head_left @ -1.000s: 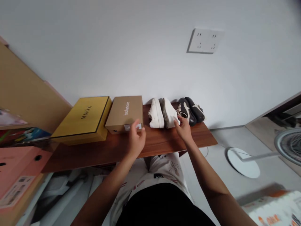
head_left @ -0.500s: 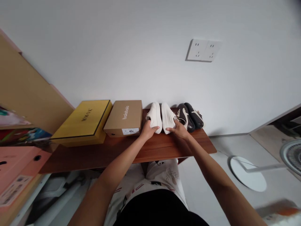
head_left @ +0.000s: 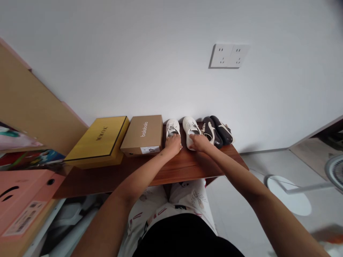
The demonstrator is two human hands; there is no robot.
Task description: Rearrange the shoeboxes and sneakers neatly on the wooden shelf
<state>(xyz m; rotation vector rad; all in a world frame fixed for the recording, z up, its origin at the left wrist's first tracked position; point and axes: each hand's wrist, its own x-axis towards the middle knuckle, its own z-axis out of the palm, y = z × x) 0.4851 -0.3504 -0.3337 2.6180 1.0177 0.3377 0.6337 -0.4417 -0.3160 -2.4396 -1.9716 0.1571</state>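
**Left hand (head_left: 173, 144) and right hand (head_left: 198, 142) down on shoe toes, grip unclear**

Head view: fingers bent over the toes of a left white sneaker (head_left: 172, 127) and a right white sneaker (head_left: 190, 126), no telling whether closed in a firm grip or merely resting. Both sneakers placed side by side, toes toward the lower frame, on a reddish-brown wooden shelf (head_left: 107, 182) at centre. Just left, a tan balabala shoebox (head_left: 142, 134), then a yellow MMOK box (head_left: 98, 142). Just right, a black-and-white shoe pair (head_left: 215, 132). Above, a white wall socket (head_left: 229, 56).
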